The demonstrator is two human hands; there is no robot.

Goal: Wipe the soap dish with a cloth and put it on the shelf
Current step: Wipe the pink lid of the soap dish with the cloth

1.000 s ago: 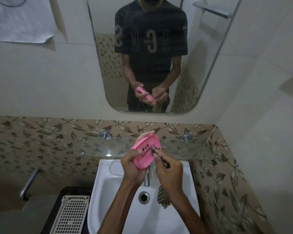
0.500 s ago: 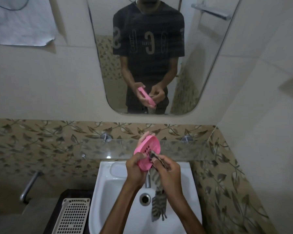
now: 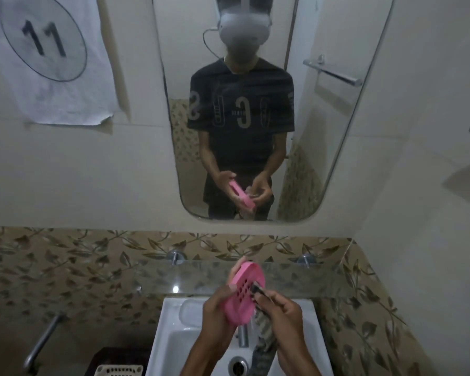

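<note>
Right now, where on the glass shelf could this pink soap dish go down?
The glass shelf shows bare glass left of the pink slotted soap dish, below the left round metal mount. Its right stretch, under the right mount, also looks bare. The middle is crowded by both hands.

This is a small bathroom. A white ceramic washbasin (image 3: 174, 337) with a metal tap (image 3: 242, 336) stands below a clear glass shelf (image 3: 179, 278); above the washbasin hangs a rounded wall mirror (image 3: 323, 147), over leaf-patterned beige tiles (image 3: 65, 261).
</note>
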